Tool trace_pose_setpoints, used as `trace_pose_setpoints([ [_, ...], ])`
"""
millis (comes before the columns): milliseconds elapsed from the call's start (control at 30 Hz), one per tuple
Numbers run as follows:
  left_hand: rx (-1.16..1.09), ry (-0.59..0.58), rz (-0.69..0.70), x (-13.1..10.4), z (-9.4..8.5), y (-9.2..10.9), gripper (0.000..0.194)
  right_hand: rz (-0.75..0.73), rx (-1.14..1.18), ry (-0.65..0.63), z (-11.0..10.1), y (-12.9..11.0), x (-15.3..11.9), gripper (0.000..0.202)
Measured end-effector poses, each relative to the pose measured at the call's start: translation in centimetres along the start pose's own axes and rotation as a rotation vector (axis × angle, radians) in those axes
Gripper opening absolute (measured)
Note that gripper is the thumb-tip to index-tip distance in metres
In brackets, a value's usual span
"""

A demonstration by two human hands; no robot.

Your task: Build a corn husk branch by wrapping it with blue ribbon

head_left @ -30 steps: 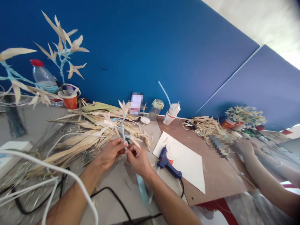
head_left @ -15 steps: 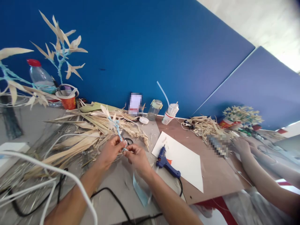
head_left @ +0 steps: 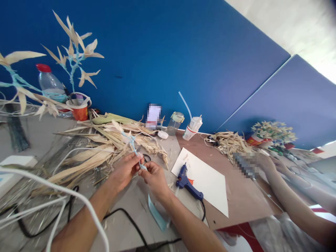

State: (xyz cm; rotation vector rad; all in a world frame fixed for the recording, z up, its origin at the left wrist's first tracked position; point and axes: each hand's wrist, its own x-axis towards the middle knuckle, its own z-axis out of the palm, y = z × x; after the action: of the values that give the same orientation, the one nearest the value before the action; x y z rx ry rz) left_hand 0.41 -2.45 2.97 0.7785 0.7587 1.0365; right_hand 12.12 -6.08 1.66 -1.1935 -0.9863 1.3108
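Between my two hands is a thin stem wrapped in light-blue paper (head_left: 131, 140), with pale dried-husk petals (head_left: 117, 126) at its upper end. My left hand (head_left: 127, 168) pinches the stem around its middle, fingers closed. Just below, my right hand (head_left: 154, 176) grips its lower end between thumb and fingers. A strip of light-blue paper (head_left: 155, 213) hangs beneath my right hand. Close behind my fingers lies the black loop of what looks like scissors (head_left: 147, 159). Dried corn husks (head_left: 86, 159) are heaped beyond my left hand.
A blue glue gun (head_left: 187, 182) rests on a white board (head_left: 212, 185) at the right. Finished husk-flower branches (head_left: 75, 63) stand in a red cup (head_left: 80, 112). White cable (head_left: 78, 199) arches in front at left. A co-worker's arms (head_left: 288, 196) reach in from the right.
The view has shifted slightly, so the scene sits a little further right. Both hands keep hold of the stem, with the fingers slightly shifted along it.
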Motion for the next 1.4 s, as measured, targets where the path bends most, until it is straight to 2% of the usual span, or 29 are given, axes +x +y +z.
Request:
trace_pose_setpoints([
  [200, -0.097, -0.019, 0.018, 0.1, -0.5, 0.6, 0.022, 0.032, 0.112, -0.022, -0.4, -0.8, -0.1, 0.024],
  [367, -0.183, -0.056, -0.045, 0.2, -0.9, 0.8, 0.024, 0.031, 0.242, -0.027, -0.6, -0.7, -0.2, 0.027],
  [500, -0.212, -0.105, -0.089, 0.3, -1.2, 1.0, 0.025, 0.098, 0.223, -0.014, -0.9, -0.7, 0.1, 0.025],
  [667, -0.189, -0.078, -0.058, 0.5, -1.6, 0.9, 0.022, 0.100, 0.167, -0.028, -1.1, -0.7, 0.4, 0.024],
  [800, -0.129, -0.007, -0.031, 0.6, -1.6, 0.8, 0.023, -0.004, 0.067, 0.036, -0.9, -0.5, 0.3, 0.019],
  [900, -0.007, 0.046, 0.008, 0.6, -1.4, 0.7, 0.025, -0.218, -0.129, 0.071, -0.8, -0.5, 0.1, 0.011],
  [967, 0.103, 0.084, 0.049, 0.7, -1.2, 0.4, 0.027, -0.348, -0.252, 0.077, -0.8, -0.5, -0.1, 0.012],
  [1033, 0.216, 0.135, 0.109, 0.8, -1.2, 0.2, 0.029, -0.400, -0.316, 0.083, -0.7, -0.5, -0.2, 0.015],
  [1100, 0.342, 0.199, 0.177, 0.8, -1.1, -0.1, 0.029, -0.381, -0.330, 0.087, -0.6, -0.5, -0.4, 0.015],
  [1200, 0.494, 0.254, 0.275, 0.9, -1.0, -0.3, 0.026, -0.250, -0.283, 0.063, -0.5, -0.7, -0.5, 0.012],
  [1333, 0.522, 0.280, 0.348, 1.0, -0.9, -0.7, 0.017, -0.129, -0.241, 0.038, -0.4, -0.9, -0.4, 0.009],
  [1400, 0.468, 0.291, 0.307, 1.0, -0.7, -0.9, 0.017, -0.103, -0.220, 0.037, -0.5, -0.9, -0.2, 0.010],
])
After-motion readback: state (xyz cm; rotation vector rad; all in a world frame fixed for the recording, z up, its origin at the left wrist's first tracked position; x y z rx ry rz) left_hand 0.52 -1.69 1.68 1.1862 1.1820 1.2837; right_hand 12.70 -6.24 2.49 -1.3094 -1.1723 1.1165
